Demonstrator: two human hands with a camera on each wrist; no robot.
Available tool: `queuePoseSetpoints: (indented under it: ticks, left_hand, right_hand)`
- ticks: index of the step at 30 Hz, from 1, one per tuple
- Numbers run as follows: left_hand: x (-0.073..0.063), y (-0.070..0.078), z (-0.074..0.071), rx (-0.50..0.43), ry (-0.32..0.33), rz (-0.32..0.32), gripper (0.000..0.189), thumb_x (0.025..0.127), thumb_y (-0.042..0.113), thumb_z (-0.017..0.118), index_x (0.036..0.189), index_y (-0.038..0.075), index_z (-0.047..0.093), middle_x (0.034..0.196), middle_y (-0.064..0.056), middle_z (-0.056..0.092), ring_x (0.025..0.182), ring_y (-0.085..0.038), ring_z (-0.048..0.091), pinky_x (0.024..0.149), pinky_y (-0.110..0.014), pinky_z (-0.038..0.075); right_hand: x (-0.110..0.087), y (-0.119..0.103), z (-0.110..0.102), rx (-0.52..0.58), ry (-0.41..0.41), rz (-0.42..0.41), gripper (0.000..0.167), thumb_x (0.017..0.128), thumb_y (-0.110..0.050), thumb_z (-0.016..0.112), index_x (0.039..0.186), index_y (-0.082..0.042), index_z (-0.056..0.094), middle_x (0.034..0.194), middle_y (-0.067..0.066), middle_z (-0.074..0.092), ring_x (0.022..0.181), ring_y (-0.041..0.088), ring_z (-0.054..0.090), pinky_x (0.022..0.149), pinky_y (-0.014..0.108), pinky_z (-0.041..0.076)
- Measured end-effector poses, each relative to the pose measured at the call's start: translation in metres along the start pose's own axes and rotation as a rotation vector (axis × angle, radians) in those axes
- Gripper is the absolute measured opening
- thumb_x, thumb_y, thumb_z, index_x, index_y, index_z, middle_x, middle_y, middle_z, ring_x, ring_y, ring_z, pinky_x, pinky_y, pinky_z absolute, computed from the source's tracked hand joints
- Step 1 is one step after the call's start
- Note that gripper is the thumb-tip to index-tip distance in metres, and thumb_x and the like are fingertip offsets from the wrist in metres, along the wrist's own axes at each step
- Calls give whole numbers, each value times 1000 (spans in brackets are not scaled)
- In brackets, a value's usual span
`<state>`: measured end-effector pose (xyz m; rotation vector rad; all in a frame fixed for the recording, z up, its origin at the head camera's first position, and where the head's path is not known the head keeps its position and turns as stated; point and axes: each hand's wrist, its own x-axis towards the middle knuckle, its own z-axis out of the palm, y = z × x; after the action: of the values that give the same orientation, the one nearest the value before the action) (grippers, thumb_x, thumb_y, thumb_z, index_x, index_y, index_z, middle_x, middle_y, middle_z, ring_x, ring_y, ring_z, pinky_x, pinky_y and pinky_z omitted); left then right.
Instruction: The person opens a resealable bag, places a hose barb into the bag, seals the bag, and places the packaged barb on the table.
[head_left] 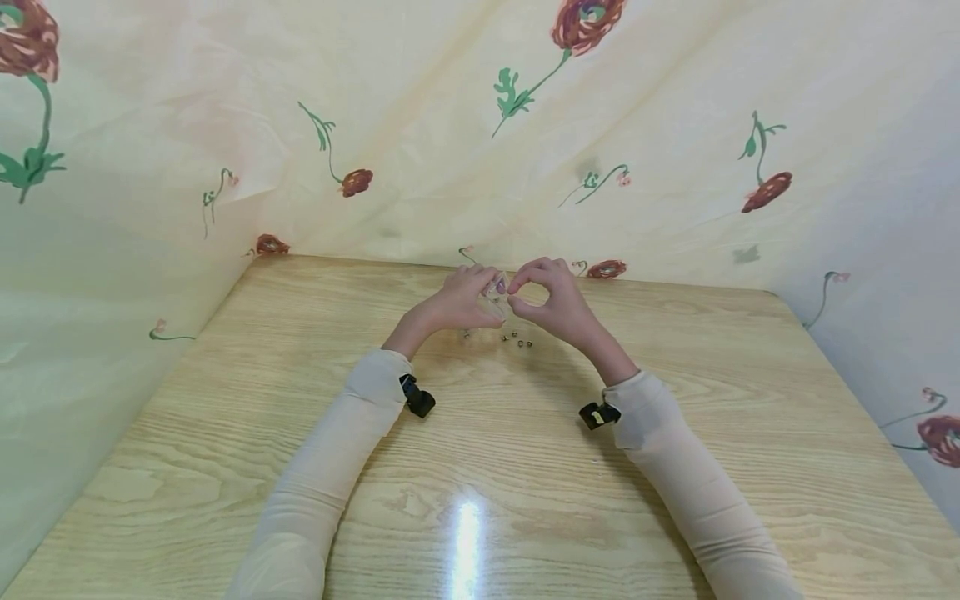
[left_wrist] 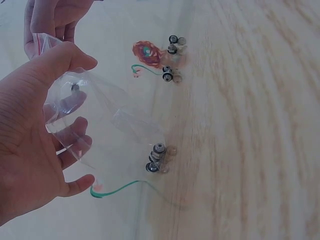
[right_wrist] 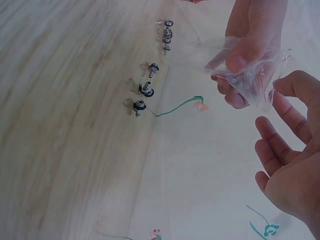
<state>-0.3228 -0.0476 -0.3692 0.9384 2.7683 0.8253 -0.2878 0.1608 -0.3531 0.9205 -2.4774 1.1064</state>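
Observation:
A small clear plastic zip bag (head_left: pixel 500 314) is held up over the far part of the table. My left hand (head_left: pixel 456 302) grips it, thumb on the near face and fingers behind, as the left wrist view shows. A small dark metal piece (left_wrist: pixel 75 87) shows through the plastic. My right hand (head_left: pixel 561 310) has thumb and forefinger curled into a ring, their tips pinching the edge of the bag (right_wrist: pixel 250 82) at its mouth; the other right fingers are loosely bent. Several small metal screws with dark washers (right_wrist: pixel 139 105) stand on the table below the hands.
The wood-grain table (head_left: pixel 480 450) reaches back to a pale cloth backdrop (head_left: pixel 420 108) printed with red flowers. More screws (left_wrist: pixel 159 148) sit in a second small cluster toward the left. Black wrist straps with cameras (head_left: pixel 600 414) sit on both sleeves.

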Motion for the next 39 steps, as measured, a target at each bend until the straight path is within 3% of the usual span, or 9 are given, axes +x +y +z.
queuePoseSetpoints:
  ticks: [6,25,33,39]
  left_hand:
    - [0,-1,1,-5,2,0,47,87,33,74,125,15,52,135,-10,52,126,-33,41,108,-56,31]
    - [0,0,1,-10,10,4,47,86,32,75,124,15,53,129,-9,54,124,-32,43,107,-56,32]
    - [2,-1,1,4,8,5,54,86,33,74,132,14,52,134,-11,53,129,-33,42,110,-57,31]
    - [1,-1,0,18,2,-6,67,88,34,74,144,10,47,143,-14,50,135,-36,39,113,-59,30]
  right_hand:
    - [0,1,-2,-6,1,-13,5,89,-7,73,92,-4,73,111,18,67,110,35,53,99,49,32]
    - [0,6,-4,-16,4,-19,6,90,-9,73,92,-3,73,110,17,67,109,33,54,100,50,31]
    - [-1,8,-9,-30,12,-53,4,87,-3,74,90,-4,73,104,16,70,106,33,56,98,49,31]
    - [-4,13,-13,-50,-2,-35,5,89,-9,74,91,-4,73,104,15,70,106,32,55,97,48,31]
